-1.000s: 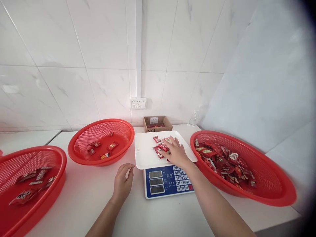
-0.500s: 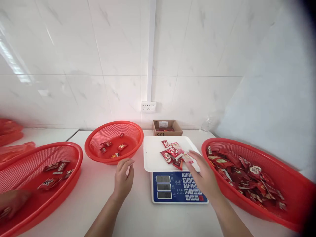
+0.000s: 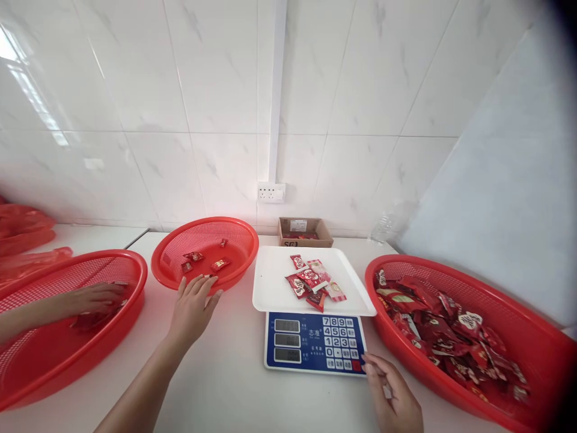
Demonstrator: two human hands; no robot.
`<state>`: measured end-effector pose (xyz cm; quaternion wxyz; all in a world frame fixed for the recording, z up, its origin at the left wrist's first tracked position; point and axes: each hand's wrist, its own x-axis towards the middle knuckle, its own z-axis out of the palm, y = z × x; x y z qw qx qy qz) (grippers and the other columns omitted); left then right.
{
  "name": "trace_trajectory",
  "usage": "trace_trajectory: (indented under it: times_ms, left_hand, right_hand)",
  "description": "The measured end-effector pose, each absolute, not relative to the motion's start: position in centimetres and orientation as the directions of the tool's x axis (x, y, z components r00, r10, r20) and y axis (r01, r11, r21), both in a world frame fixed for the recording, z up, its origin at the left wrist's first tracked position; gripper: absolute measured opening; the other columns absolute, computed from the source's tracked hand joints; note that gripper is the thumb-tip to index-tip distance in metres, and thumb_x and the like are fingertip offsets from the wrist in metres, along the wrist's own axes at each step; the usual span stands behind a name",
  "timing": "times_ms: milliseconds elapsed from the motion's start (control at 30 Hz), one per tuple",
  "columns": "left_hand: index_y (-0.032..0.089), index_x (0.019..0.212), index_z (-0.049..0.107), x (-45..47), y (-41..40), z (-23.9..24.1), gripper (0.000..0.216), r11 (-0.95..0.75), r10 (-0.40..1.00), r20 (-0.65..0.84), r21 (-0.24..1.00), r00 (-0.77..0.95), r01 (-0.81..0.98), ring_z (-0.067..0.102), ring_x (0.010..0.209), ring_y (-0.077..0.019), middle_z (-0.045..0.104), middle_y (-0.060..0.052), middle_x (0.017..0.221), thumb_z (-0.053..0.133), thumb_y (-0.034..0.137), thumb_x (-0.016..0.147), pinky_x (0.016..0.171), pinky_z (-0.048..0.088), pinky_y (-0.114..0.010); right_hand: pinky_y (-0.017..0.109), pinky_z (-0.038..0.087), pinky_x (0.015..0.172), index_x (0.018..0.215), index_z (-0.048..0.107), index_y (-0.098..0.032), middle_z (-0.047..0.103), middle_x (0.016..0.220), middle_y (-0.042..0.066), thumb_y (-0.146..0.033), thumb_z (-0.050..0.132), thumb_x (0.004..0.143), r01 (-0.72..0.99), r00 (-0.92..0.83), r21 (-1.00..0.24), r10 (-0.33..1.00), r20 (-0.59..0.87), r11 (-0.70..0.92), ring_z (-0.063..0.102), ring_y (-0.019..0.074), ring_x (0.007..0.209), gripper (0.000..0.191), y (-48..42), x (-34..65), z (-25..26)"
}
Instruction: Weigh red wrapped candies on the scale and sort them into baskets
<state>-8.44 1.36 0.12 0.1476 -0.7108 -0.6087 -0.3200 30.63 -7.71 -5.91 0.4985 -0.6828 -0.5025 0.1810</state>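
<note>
Right hand [image 3: 401, 400] moved off the packets [image 3: 310, 278]; scale [image 3: 314, 344] reads "志准".

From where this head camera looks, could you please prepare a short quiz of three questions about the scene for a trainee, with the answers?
1. Multiple choice: which of these is nearest to the person's right hand?
A) the cardboard box
B) the weighing scale's keypad
C) the wall socket
2. True or false: both of the person's hands are off the wrapped candies that lie on the white weighing tray.
3. Fill in the blank (left, middle or right): the person's left hand is nearest to the ____ red basket.

Key: 1. B; 2. true; 3. middle.
</note>
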Motion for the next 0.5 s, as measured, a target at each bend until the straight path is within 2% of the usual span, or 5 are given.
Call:
trace_trajectory:
  times_ms: [100, 167, 300, 400, 500]
  left_hand:
    - [0.023, 0.11, 0.061, -8.5, 1.0, 0.0, 0.035, -0.179, 0.772, 0.635, 0.176, 0.027, 0.968, 0.057, 0.105, -0.0302, 0.068, -0.01, 0.104, 0.045, 0.043, 0.086, 0.102, 0.027, -0.057]
    - [0.024, 0.109, 0.062, -8.5, 0.8, 0.0, 0.035, -0.152, 0.775, 0.632, 0.177, 0.006, 0.972, 0.057, 0.104, -0.031, 0.068, -0.009, 0.103, 0.045, 0.044, 0.086, 0.102, 0.026, -0.06]
    - [0.023, 0.114, 0.059, -6.9, 0.7, 1.0, 0.037, -0.163, 0.779, 0.628, 0.211, -0.006, 0.964, 0.05, 0.115, -0.0339, 0.064, -0.011, 0.113, 0.045, 0.044, 0.086, 0.101, 0.027, -0.062]
    - [0.024, 0.122, 0.053, -3.4, 1.2, 2.9, 0.04, -0.306, 0.811, 0.574, 0.25, 0.114, 0.919, 0.039, 0.127, -0.0312, 0.055, -0.01, 0.127, 0.043, 0.043, 0.088, 0.102, 0.033, -0.054]
    - [0.024, 0.131, 0.044, 1.3, 2.4, 4.9, 0.047, -0.453, 0.856, 0.412, 0.306, 0.313, 0.837, 0.03, 0.134, -0.0272, 0.041, -0.009, 0.141, 0.04, 0.047, 0.09, 0.104, 0.035, -0.046]
  right_hand:
    - [0.028, 0.054, 0.055, 0.089, 0.066, -0.022, 0.07, 0.091, 0.008, -0.056, 0.054, 0.073, 0.464, 0.425, -0.886, 0.878, 0.22, -0.003, 0.066, 0.0229, 0.075, 0.039, -7.6, 30.8, -5.9]
    - [0.027, 0.054, 0.053, 0.088, 0.066, -0.023, 0.071, 0.089, 0.008, -0.058, 0.055, 0.072, 0.426, 0.421, -0.904, 0.889, 0.182, -0.017, 0.067, 0.0235, 0.074, 0.041, -7.7, 31.0, -5.9]
    - [0.025, 0.052, 0.047, 0.087, 0.068, -0.023, 0.072, 0.086, 0.008, -0.059, 0.056, 0.07, 0.39, 0.389, -0.92, 0.911, 0.137, -0.028, 0.067, 0.0232, 0.072, 0.042, -7.9, 31.3, -6.0]
    - [0.023, 0.051, 0.045, 0.088, 0.068, -0.022, 0.072, 0.085, 0.008, -0.059, 0.056, 0.07, 0.388, 0.38, -0.921, 0.914, 0.143, -0.017, 0.066, 0.0211, 0.069, 0.043, -7.9, 31.6, -6.3]
    - [0.021, 0.05, 0.045, 0.088, 0.069, -0.02, 0.072, 0.084, 0.008, -0.06, 0.056, 0.069, 0.368, 0.373, -0.93, 0.918, 0.138, -0.01, 0.067, 0.0199, 0.067, 0.046, -7.8, 32.0, -6.8]
